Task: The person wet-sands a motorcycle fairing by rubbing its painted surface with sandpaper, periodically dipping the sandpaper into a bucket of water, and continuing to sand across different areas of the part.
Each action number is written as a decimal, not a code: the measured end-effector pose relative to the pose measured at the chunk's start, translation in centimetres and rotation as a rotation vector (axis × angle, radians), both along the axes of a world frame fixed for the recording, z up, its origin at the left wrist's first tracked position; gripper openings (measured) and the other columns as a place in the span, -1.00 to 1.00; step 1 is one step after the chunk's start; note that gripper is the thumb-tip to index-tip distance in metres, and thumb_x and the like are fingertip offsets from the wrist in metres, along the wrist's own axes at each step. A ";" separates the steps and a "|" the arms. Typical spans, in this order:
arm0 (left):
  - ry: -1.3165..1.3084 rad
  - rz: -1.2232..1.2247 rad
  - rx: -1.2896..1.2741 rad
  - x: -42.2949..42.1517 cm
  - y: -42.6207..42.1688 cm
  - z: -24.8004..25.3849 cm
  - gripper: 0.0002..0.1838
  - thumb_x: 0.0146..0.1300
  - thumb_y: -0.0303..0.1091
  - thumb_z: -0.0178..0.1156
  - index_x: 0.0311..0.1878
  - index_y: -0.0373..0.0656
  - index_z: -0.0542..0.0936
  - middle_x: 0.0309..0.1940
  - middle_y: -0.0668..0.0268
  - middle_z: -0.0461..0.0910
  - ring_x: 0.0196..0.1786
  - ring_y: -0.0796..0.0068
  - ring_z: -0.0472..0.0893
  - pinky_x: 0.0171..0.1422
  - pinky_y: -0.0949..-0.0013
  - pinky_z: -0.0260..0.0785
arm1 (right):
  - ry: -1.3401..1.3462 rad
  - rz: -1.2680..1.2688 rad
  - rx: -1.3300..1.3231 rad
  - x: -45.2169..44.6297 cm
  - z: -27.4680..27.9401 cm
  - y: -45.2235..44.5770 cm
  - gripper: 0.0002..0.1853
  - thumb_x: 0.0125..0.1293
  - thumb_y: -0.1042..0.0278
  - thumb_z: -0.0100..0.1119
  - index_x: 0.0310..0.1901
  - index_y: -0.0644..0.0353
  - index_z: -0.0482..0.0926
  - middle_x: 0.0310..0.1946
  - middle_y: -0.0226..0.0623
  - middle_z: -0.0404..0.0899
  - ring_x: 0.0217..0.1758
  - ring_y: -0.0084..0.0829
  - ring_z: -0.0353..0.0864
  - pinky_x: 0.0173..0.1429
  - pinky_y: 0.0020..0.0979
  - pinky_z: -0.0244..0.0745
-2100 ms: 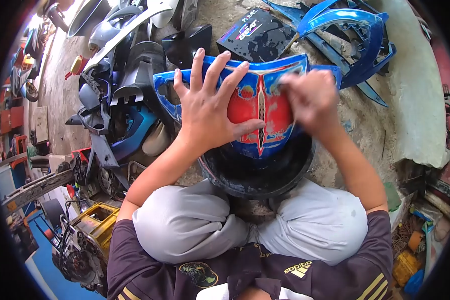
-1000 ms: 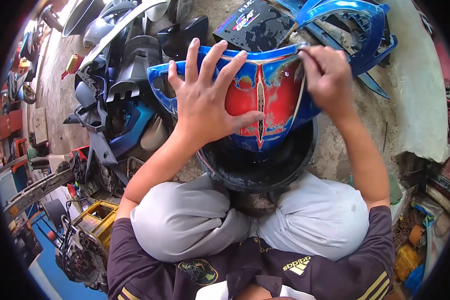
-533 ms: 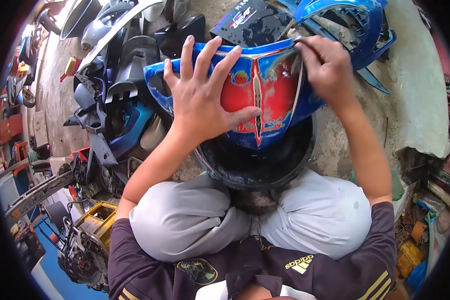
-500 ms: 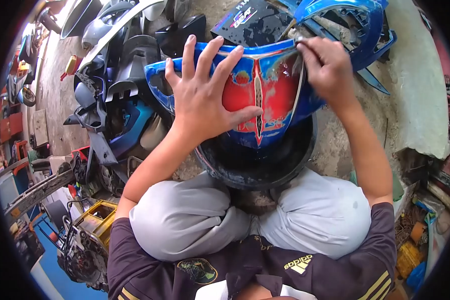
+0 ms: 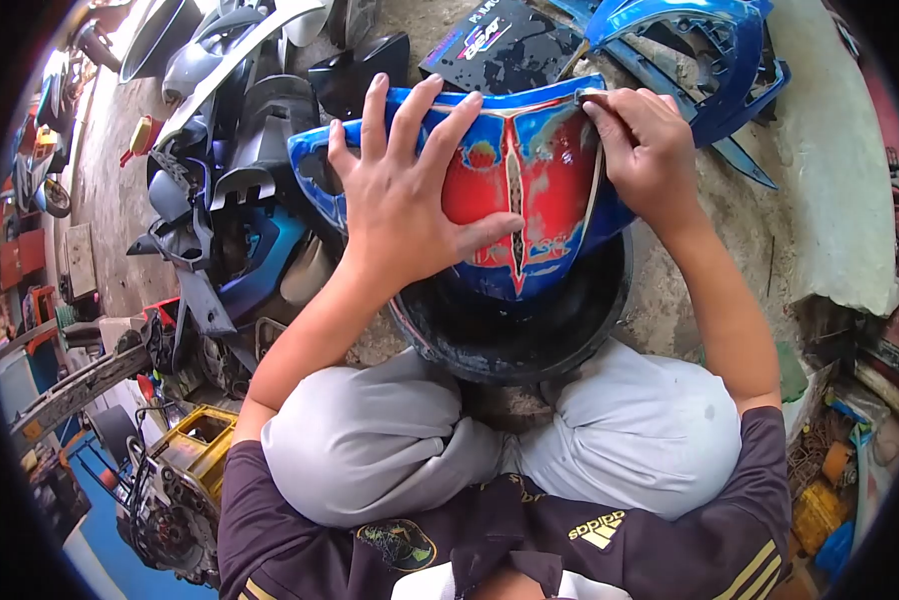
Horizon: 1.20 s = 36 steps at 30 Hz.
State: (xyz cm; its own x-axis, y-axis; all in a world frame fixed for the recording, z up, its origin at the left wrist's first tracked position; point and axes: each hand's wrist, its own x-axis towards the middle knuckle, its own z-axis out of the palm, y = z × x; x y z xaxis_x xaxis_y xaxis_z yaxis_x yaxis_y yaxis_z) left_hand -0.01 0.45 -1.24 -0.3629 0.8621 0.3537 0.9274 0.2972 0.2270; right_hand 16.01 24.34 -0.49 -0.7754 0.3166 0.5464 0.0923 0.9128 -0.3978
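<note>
A blue and red motorbike fairing panel (image 5: 560, 200), its paint worn through in patches, rests over a black basin (image 5: 510, 355) in front of my knees. A dark slot runs down its middle. My left hand (image 5: 400, 195) lies spread on the panel's left side, fingers towards the top edge and thumb reaching the slot. At the upper right corner, my right hand (image 5: 645, 145) is closed in a pinch against the edge. A tiny greyish bit shows at its fingertips, too small to name.
Behind the panel lies a wet black cover (image 5: 510, 50) with lettering. Another blue fairing (image 5: 720, 70) is at the upper right. Dark and grey body parts (image 5: 260, 150) crowd the left. A yellow crate (image 5: 200, 440) and an engine (image 5: 175, 510) stand at lower left.
My right hand has shifted slightly left and down along the panel's upper right edge. My left hand stays in place; the panel has barely moved.
</note>
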 end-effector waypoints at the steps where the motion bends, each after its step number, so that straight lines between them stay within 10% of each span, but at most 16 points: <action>1: 0.002 0.001 0.001 0.1 0.0 0.0 0.26 -0.07 0.67 0.54 0.69 0.23 0.49 0.71 0.15 0.34 0.81 -0.28 0.14 0.64 -0.65 -0.10 | -0.025 -0.012 0.064 0.2 -0.1 -1.1 -0.93 0.42 0.40 0.39 -0.11 0.06 0.79 -0.36 -0.29 0.67 -0.23 -0.22 0.68 -0.03 -0.13 0.45; 4: 0.014 -0.007 0.016 -0.3 0.4 0.1 0.26 -0.07 0.65 0.55 0.68 0.22 0.49 0.71 0.15 0.34 0.80 -0.29 0.14 0.64 -0.66 -0.09 | -0.057 0.251 0.112 0.6 0.3 -5.3 -0.93 0.38 0.41 0.40 -0.14 0.07 0.75 -0.37 -0.32 0.64 -0.24 -0.21 0.67 0.03 -0.13 0.44; 15: 0.016 -0.004 -0.009 -0.3 0.6 0.3 0.25 -0.05 0.66 0.54 0.69 0.21 0.49 0.71 0.14 0.34 0.81 -0.28 0.13 0.62 -0.66 -0.05 | -0.002 -0.074 -0.037 -0.3 0.1 -0.5 -0.94 0.44 0.42 0.38 -0.12 0.11 0.79 -0.31 -0.26 0.78 -0.23 -0.15 0.75 -0.03 -0.10 0.47; 36: 0.024 -0.003 0.005 -0.3 0.4 -0.2 0.24 -0.02 0.66 0.53 0.70 0.24 0.47 0.72 0.16 0.32 0.81 -0.26 0.13 0.63 -0.67 -0.08 | -0.019 0.059 0.033 -0.2 0.1 -2.5 -0.93 0.46 0.36 0.40 -0.14 0.09 0.81 -0.34 -0.25 0.77 -0.25 -0.16 0.75 -0.06 -0.15 0.49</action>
State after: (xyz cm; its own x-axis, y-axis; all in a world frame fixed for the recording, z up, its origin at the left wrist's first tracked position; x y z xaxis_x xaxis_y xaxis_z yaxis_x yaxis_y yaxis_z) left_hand -0.33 0.84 -1.47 -0.3512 0.8614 0.3670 0.9337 0.2930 0.2058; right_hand 15.82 21.88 -0.41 -0.8027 0.2524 0.5404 0.0455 0.9293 -0.3665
